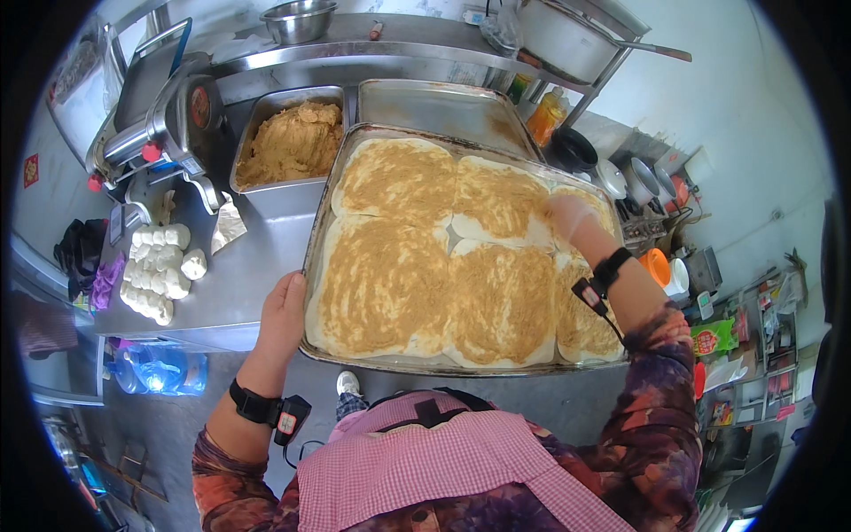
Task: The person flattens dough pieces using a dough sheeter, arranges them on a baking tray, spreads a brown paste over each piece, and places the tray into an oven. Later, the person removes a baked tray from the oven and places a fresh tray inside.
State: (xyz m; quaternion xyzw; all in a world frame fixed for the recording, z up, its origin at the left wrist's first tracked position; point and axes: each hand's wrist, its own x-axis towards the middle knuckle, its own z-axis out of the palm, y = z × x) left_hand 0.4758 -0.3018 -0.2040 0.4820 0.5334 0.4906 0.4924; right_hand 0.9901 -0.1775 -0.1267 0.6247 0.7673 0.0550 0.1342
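Observation:
A large metal baking tray [461, 371] holds several flat sheets of dough [403, 284] smeared with a tan-brown paste. My left hand [285, 309] grips the tray's left rim; most of its fingers are hidden behind the edge. Over the dough at the upper right is my right hand [572, 217], which seems to wear a thin clear plastic glove. Its fingers are blurred against the paste, so their shape is unclear. Behind the tray, a deep rectangular metal pan [335, 184] contains a mound of the same tan paste [297, 142].
Several rows of white dough pieces [155, 270] lie on the steel table [275, 222] at left, below a dough-rolling machine [182, 124]. Another tray [434, 102] sits behind. A shelf carries a steel bowl [299, 22] and a big pot [567, 40]. Pans [640, 182] stand at right.

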